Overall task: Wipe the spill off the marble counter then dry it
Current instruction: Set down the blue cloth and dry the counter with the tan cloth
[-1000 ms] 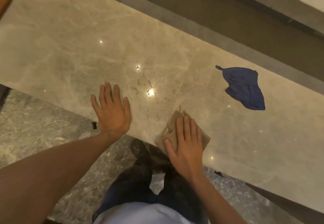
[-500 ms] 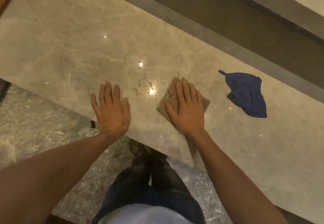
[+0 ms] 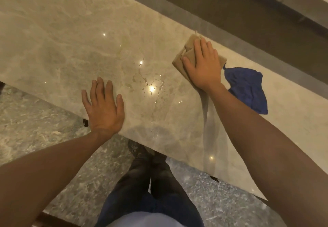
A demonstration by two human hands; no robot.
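The right hand [image 3: 204, 66] is laid flat, fingers spread, on a folded tan cloth [image 3: 184, 56] near the far edge of the marble worktop [image 3: 53, 40]. The left hand [image 3: 103, 107] is pressed open and empty at the near edge. The spill [image 3: 143, 82] is seen between them; a blue cloth [image 3: 246, 88] lies just beside the right wrist.

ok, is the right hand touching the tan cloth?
Touching. The head view shows the right hand pressed flat on the tan cloth, palm and fingers covering most of it against the marble counter.
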